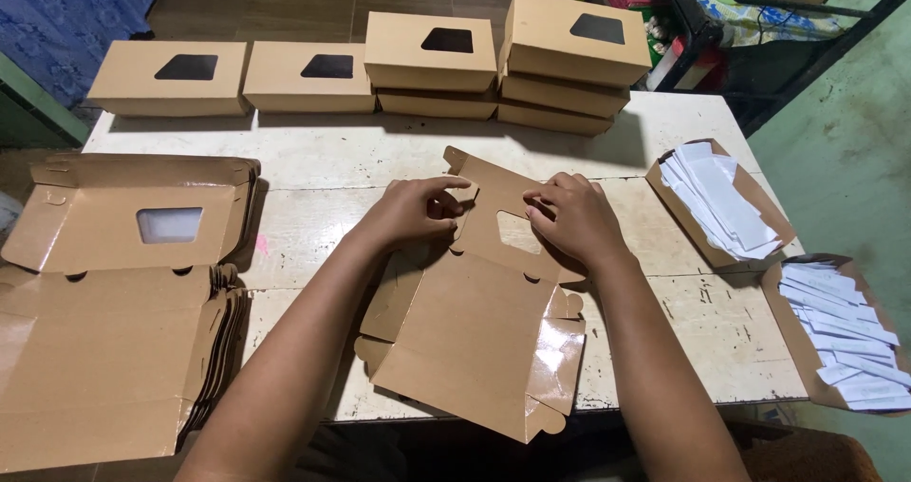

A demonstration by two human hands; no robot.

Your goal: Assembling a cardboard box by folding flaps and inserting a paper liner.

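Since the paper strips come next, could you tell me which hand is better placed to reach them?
Probably the right hand: the paper strips lie on its side, while the left hand is farther away.

head view, looking down, close tabletop [313, 174]

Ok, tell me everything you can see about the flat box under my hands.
The unfolded box is a brown cardboard blank lying open on the white table, its glossy inner side up and catching light at the lower right. It has fold lines, rounded side tabs and a cut-out window in the upper panel. The left hand and right hand both press that upper panel beside the window.
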